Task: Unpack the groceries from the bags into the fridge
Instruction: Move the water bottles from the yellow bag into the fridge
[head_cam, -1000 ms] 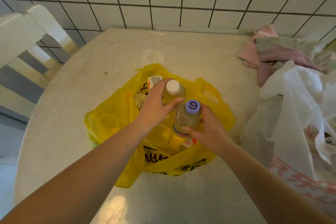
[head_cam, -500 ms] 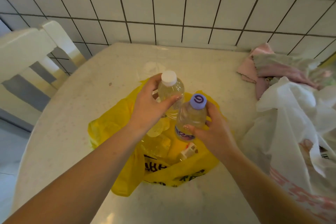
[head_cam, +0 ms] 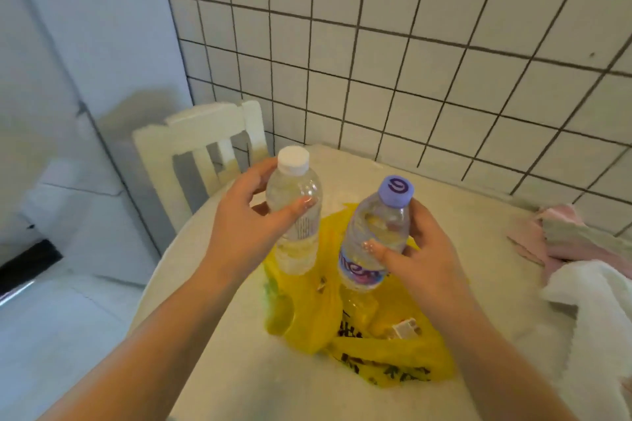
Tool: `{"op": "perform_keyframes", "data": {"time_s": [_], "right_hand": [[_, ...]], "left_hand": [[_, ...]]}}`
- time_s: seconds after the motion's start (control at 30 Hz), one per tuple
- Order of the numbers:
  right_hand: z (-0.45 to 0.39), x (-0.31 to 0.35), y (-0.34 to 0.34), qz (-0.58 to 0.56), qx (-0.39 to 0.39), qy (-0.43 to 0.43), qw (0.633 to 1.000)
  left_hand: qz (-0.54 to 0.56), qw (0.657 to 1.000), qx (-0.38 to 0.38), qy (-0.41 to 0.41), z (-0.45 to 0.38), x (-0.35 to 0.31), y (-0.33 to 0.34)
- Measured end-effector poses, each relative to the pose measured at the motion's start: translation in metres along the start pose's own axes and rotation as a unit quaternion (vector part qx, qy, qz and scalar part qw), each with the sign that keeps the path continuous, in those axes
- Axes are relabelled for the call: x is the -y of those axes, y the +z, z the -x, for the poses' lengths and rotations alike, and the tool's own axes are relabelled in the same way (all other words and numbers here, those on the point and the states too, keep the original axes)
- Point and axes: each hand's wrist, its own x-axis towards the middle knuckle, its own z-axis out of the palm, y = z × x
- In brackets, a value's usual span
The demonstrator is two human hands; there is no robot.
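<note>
Obs: person holds one bottle per hand, both lifted clear above the yellow bag, which lies slumped on the round table.

Left hand wraps the white-capped bottle at mid-body, thumb across the front and fingers behind; bottle upright, at 10 o'clock from the bag. Right hand grips the purple-capped bottle in the same way, thumb on the front above the label; bottle leans slightly, at 12 o'clock from the bag.

Step in hand (judged): carrying both bottles to the fridge. No open fridge is identifiable; a pale panel at 9 o'clock may be it, cannot tell. Suggested handling: keep both grips low on the bodies, caps up, and keep the bottles apart. A door will need a free hand, so one bottle may have to be tucked or set down first.

Containers: both bottles clear, capped, apparently full of clear liquid. Yellow bag not empty: a small white carton shows at its mouth; other contents unclear. White bag at 3 o'clock, contents hidden.
</note>
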Motion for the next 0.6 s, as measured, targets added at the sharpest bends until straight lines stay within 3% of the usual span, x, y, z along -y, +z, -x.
{"op": "perform_keyframes", "data": {"time_s": [0.37,0.6], "right_hand": [[0.058,0.053,0.223,-0.03,0.244,-0.054,0.968],[0.14,0.096,0.392,-0.04,0.336,-0.064,0.939]], "left_hand": [[-0.034,0.973,-0.208,-0.093,0.139,0.01,-0.219],[-0.092,0.94,-0.306,-0.121,0.233,-0.005,-0.391]]}}
